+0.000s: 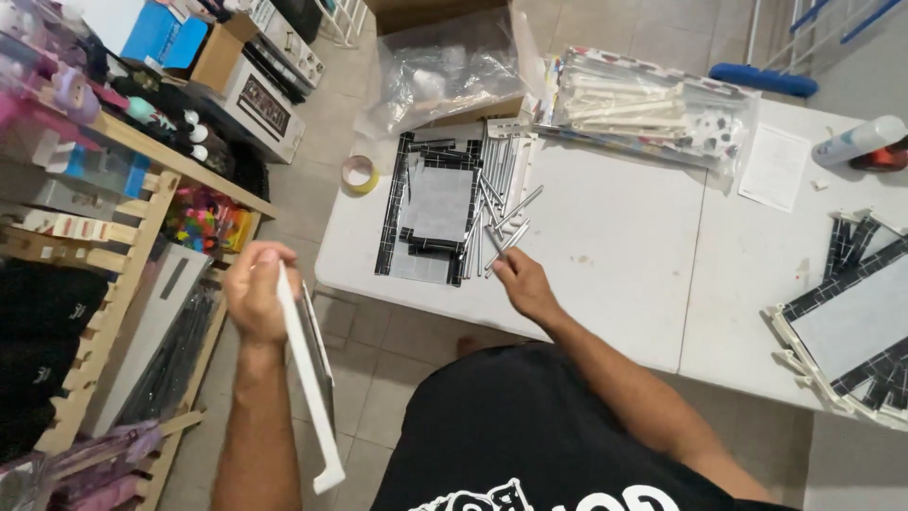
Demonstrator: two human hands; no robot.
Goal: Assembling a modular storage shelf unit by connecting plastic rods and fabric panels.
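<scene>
Right now my left hand (pixel 253 303) is gripping a stiff, light white panel (pixel 307 378) by its upper edge off the counter (pixel 615 237) at eight o'clock, while my right fingers (pixel 503 267) are pinching slippery thin metal rods (pixel 497 203) at twelve o'clock.
</scene>
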